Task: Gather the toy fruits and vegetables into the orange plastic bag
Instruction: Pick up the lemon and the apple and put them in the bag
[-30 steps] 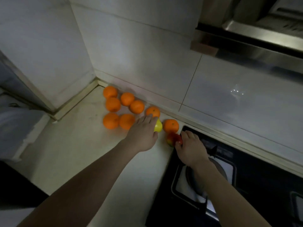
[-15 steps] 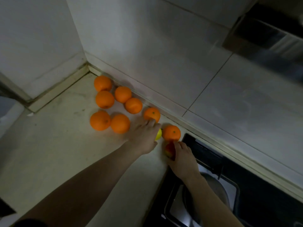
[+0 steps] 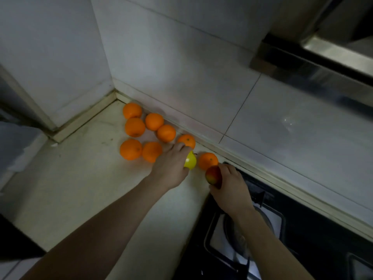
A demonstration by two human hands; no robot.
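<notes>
Several toy oranges point(image 3: 134, 127) lie on the pale counter point(image 3: 84, 178) in the corner by the tiled wall. My left hand point(image 3: 170, 167) grips a yellow toy fruit point(image 3: 190, 161) just in front of one orange point(image 3: 186, 140). My right hand point(image 3: 230, 187) holds a red and yellow toy fruit point(image 3: 213, 175), lifted a little off the counter, beside another orange point(image 3: 207, 160). The orange plastic bag is not in view.
A black gas hob point(image 3: 292, 235) with a metal burner surround fills the lower right, right next to my right hand. Tiled walls point(image 3: 181, 67) close the corner. A steel range hood point(image 3: 323, 63) hangs at the upper right. A pale cloth-like thing point(image 3: 16, 146) sits at the left edge.
My right hand has closed round the red and yellow fruit and raised it slightly. My left hand has curled further round the yellow fruit. The camera has shifted.
</notes>
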